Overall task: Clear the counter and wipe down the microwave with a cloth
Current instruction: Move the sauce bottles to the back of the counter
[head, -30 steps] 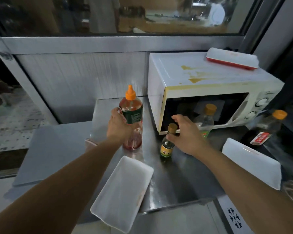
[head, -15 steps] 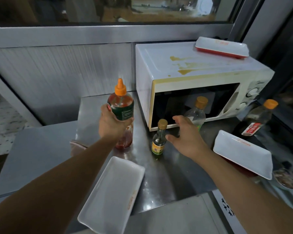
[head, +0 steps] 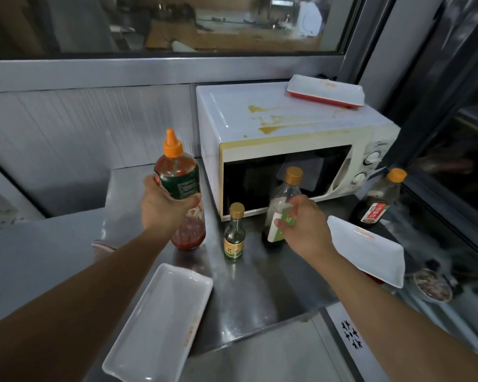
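Observation:
A white microwave with yellow-brown stains on its top stands at the back of the steel counter. My left hand grips a red sauce bottle with an orange nozzle, left of the microwave. My right hand holds a clear bottle with a green label and orange cap, in front of the microwave door. Between them stands a small green-labelled bottle. A folded cloth peeks out behind my left forearm.
A red-and-white tray lies on the microwave's top. One white rectangular tray lies at the counter's front edge, another white tray at the right. A dark sauce bottle stands right of the microwave, a small bowl near it.
My right hand has passed the small bottle and taken hold of the clear green-labelled bottle. My left hand keeps its grip on the red sauce bottle. The camera has moved closer.

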Action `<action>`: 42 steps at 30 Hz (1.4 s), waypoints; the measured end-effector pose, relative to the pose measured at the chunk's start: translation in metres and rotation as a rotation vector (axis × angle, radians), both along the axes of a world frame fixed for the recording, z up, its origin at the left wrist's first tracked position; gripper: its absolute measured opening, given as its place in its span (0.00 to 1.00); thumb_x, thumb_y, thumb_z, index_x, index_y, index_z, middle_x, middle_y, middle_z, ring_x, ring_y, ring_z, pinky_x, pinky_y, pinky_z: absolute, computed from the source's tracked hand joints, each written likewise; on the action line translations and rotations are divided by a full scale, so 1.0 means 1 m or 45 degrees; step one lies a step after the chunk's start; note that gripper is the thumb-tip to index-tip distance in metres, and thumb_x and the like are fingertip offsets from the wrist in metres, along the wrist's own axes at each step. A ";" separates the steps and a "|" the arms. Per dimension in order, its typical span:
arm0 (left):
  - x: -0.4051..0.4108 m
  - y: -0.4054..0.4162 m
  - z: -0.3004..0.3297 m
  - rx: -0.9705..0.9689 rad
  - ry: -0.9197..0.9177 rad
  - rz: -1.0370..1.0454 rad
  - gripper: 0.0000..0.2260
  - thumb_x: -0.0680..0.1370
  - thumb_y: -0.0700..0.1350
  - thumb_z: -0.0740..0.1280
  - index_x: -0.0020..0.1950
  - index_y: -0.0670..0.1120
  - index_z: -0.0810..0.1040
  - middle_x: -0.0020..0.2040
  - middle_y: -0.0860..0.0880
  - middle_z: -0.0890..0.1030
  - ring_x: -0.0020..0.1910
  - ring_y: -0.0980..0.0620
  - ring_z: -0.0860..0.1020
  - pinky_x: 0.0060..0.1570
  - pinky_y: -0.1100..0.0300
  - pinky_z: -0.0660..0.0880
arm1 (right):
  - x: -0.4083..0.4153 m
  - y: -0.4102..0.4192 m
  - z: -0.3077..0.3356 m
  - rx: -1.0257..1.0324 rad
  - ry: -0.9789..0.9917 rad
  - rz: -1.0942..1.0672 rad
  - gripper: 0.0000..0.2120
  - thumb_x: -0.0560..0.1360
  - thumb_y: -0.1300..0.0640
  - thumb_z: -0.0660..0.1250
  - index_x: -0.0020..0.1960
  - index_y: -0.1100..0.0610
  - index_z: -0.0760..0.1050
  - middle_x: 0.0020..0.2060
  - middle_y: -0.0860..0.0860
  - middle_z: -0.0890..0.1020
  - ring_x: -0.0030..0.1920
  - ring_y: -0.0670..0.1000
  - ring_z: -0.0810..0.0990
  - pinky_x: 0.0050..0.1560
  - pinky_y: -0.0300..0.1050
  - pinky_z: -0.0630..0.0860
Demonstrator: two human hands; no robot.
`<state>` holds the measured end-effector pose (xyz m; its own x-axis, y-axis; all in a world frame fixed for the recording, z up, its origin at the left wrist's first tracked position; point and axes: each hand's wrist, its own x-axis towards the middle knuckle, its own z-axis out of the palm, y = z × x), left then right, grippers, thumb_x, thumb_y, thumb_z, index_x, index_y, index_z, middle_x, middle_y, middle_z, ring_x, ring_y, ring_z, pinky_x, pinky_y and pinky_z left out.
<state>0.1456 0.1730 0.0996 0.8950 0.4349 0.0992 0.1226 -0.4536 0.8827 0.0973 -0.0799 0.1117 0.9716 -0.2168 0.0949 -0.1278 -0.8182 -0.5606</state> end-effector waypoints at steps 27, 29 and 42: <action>-0.023 -0.007 0.009 0.046 -0.014 -0.003 0.38 0.62 0.47 0.80 0.66 0.47 0.65 0.54 0.53 0.74 0.52 0.54 0.74 0.50 0.58 0.72 | 0.044 -0.002 -0.027 0.196 -0.140 -0.136 0.29 0.68 0.51 0.74 0.62 0.59 0.66 0.60 0.57 0.71 0.57 0.60 0.75 0.54 0.58 0.75; -0.028 -0.005 0.012 0.053 -0.019 0.007 0.38 0.62 0.48 0.80 0.66 0.48 0.65 0.53 0.54 0.74 0.52 0.53 0.74 0.50 0.57 0.72 | 0.039 -0.001 -0.018 0.155 -0.154 -0.125 0.29 0.68 0.49 0.74 0.62 0.58 0.66 0.59 0.56 0.72 0.56 0.59 0.76 0.51 0.55 0.76; -0.057 0.019 0.055 0.077 -0.058 0.158 0.37 0.59 0.54 0.80 0.62 0.48 0.66 0.52 0.52 0.76 0.49 0.52 0.75 0.45 0.58 0.72 | 0.013 0.005 0.080 -0.068 -0.290 -0.098 0.31 0.63 0.40 0.72 0.57 0.57 0.66 0.52 0.54 0.76 0.51 0.58 0.78 0.40 0.45 0.68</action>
<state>0.0882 0.1916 0.1543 0.8285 0.5342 0.1677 0.1415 -0.4896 0.8604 0.1100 -0.0748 0.1915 0.9046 -0.2779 0.3233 -0.0657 -0.8402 -0.5383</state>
